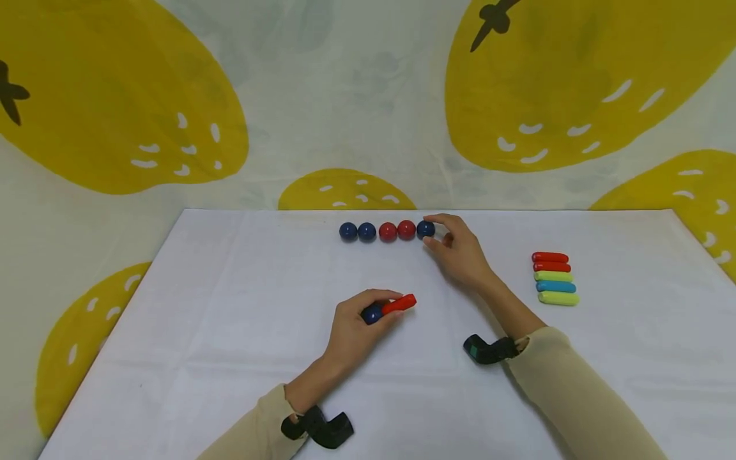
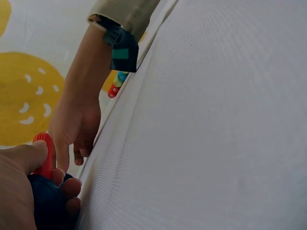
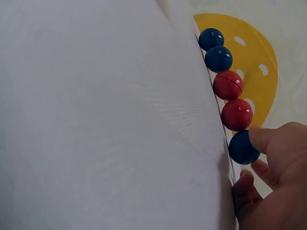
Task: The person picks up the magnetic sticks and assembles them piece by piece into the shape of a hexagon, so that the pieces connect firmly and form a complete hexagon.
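Left hand (image 1: 359,322): fingers and thumb curled round a red stick (image 1: 400,303) and a blue ball (image 1: 370,314), both held at once near the middle of the table.
Right hand (image 1: 460,254): at two o'clock from the left, thumb and finger pinching the blue end ball (image 1: 425,230).
Ball row: between twelve and one o'clock from the left hand, close to the far edge; two blue balls (image 1: 358,232), two red balls (image 1: 397,231), then the end ball. I cannot tell whether the end ball touches its red neighbour.
Row risk: a sideways nudge from the right fingers could set these round balls rolling, perhaps over the far edge, as nothing visible props them.
Left-grip risk: squeezing two different shapes together could let the smooth ball slip out or the stick twist.
Balls: glossy, seemingly hard spheres with bright highlights and a thin seam line.
Sticks: slim, round-ended; two red sticks (image 1: 551,262), two yellow-green sticks (image 1: 554,276) and a blue stick (image 1: 555,287) lie stacked side by side at three o'clock from the right hand.
White cloth (image 1: 247,306): matte, fine-woven, faintly creased; a crease might deflect a loose ball.
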The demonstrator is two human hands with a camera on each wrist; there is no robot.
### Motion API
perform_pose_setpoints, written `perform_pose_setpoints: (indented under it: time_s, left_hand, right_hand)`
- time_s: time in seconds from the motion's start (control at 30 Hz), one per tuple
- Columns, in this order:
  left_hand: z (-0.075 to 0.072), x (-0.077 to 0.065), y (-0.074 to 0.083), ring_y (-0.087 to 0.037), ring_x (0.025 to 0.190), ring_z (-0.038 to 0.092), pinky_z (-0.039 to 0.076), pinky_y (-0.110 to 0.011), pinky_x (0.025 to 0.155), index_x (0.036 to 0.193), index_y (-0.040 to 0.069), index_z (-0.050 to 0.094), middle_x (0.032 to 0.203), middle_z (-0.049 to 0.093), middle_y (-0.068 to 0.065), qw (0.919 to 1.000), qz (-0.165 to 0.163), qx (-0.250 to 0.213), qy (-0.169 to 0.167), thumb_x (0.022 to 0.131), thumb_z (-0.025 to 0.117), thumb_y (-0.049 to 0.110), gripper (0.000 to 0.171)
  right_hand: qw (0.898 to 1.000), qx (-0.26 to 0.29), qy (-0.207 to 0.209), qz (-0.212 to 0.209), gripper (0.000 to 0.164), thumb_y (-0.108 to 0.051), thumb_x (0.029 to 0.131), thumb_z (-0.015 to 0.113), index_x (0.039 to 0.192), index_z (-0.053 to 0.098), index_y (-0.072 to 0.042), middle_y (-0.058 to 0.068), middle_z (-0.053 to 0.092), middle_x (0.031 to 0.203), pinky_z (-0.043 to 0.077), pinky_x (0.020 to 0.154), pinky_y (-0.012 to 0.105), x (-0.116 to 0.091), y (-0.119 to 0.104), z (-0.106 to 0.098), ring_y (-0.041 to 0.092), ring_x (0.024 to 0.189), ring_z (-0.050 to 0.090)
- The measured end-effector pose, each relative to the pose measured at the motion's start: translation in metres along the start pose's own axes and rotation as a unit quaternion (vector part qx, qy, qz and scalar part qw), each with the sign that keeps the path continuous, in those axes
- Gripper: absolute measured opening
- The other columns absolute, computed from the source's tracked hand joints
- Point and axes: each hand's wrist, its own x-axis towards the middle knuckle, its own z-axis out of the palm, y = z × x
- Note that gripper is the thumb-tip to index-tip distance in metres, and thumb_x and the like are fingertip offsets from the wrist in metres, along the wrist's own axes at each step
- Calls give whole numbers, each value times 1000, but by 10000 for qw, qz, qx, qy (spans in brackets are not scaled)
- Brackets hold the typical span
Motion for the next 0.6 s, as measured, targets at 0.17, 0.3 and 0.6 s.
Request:
perform_pose_setpoints:
  time_s: [0.17, 0.3, 0.6]
  left_hand:
    - [1, 1, 1, -25, 89, 61, 51, -32, 81, 105, 1, 70, 100, 68, -11, 10000, 29, 27, -70, 83, 72, -1, 23]
    - [0, 2, 3, -25, 88, 60, 50, -32, 80, 105, 1, 70, 100, 68, -11, 9999, -31, 53, -94, 83, 72, 0, 22]
    - [0, 0, 1, -24, 95, 62, 50, -33, 84, 106, 1, 70, 103, 69, -11, 9998, -150, 107, -77, 84, 72, 1, 22]
  right_hand:
    - [9997, -90, 106, 205, 38, -15, 93, 64, 131, 55, -15, 13, 52, 112, 38, 69, 36, 0, -2, 2, 24, 80, 46]
    - [9990, -109, 204, 370, 34, -17, 93, 63, 127, 56, -15, 13, 54, 97, 37, 65, 35, 1, -5, 3, 24, 77, 46]
    - [9976, -56, 457, 509, 29, -16, 92, 65, 119, 56, -11, 10, 61, 113, 37, 66, 34, 5, -5, 8, 24, 78, 48]
